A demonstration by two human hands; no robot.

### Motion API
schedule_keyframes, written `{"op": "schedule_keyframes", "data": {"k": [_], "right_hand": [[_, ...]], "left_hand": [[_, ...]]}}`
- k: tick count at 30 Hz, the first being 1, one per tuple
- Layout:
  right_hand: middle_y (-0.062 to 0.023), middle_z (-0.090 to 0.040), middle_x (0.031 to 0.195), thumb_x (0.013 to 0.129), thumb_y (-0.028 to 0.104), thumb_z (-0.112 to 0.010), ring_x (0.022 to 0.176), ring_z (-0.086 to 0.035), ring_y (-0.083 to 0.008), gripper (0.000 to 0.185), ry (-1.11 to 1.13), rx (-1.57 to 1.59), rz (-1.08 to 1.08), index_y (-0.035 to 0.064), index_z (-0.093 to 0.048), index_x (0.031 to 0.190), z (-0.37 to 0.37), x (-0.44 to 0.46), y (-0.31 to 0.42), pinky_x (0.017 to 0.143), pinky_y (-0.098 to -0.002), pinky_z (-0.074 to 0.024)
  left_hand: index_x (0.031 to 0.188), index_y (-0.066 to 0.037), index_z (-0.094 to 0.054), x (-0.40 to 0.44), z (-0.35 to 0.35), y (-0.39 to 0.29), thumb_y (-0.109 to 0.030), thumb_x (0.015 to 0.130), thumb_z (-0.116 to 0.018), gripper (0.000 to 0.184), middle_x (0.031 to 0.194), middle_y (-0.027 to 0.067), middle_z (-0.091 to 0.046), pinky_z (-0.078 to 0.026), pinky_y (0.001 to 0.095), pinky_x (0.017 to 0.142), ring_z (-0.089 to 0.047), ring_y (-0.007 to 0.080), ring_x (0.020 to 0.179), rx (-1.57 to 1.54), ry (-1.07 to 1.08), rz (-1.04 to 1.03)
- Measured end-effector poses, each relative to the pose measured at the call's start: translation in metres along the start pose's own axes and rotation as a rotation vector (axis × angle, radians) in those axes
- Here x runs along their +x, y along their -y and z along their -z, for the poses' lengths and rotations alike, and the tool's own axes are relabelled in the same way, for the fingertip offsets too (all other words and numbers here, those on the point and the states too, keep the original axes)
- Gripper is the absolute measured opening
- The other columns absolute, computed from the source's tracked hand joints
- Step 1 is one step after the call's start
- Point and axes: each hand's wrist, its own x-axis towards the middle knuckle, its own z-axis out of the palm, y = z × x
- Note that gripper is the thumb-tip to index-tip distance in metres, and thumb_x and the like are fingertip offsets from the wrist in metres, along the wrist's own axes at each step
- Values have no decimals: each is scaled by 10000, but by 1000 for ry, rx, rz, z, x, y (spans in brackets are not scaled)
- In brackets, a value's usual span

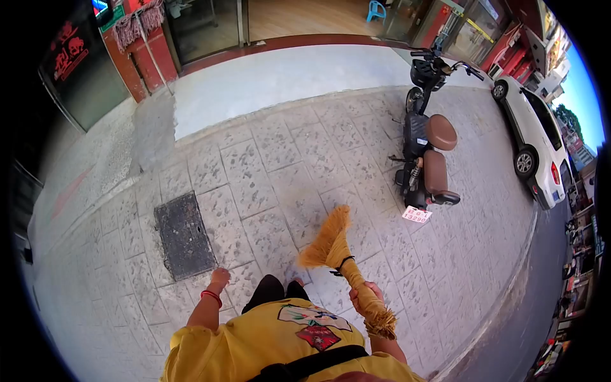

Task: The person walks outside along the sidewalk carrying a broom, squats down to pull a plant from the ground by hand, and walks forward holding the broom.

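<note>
A straw broom (347, 264) slants across the paving in front of me, its fanned bristles pointing up and left, with dark ties around its neck. My right hand (366, 298) is wrapped round its handle, just above the frayed end. On the other side, my left hand (220, 276) hangs beside my body, a red band on its wrist. Nothing shows in that hand, and its fingers are too small to make out. It is nearest to the dark square cover (186, 236) set in the pavement.
A parked scooter (435, 169) with brown seats stands ahead on the right. Beyond it is a white car (538, 137) by the road. Shop fronts line the far side, where a mop (143, 28) leans on a red pillar and a blue stool (376, 11) stands indoors.
</note>
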Motion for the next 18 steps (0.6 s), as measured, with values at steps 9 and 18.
{"op": "schedule_keyframes", "data": {"k": [9, 18], "right_hand": [[-106, -495, 749, 697, 225, -568, 641, -534, -186, 339, -90, -48, -34, -27, -438, 883, -169, 164, 126, 543, -261, -476], [-98, -503, 785, 720, 243, -555, 683, -547, -177, 340, -9, 5, -180, -13, -443, 914, -350, 297, 247, 583, -286, -486]], "left_hand": [[855, -146, -634, 38, 34, 62, -245, 729, -530, 190, 799, 98, -614, -463, 320, 647, -595, 241, 757, 1289, 451, -196], [750, -115, -648, 324, 59, -239, -226, 644, -580, 168, 842, 123, -618, -473, 359, 705, -584, 289, 785, 1294, 208, -403]]}}
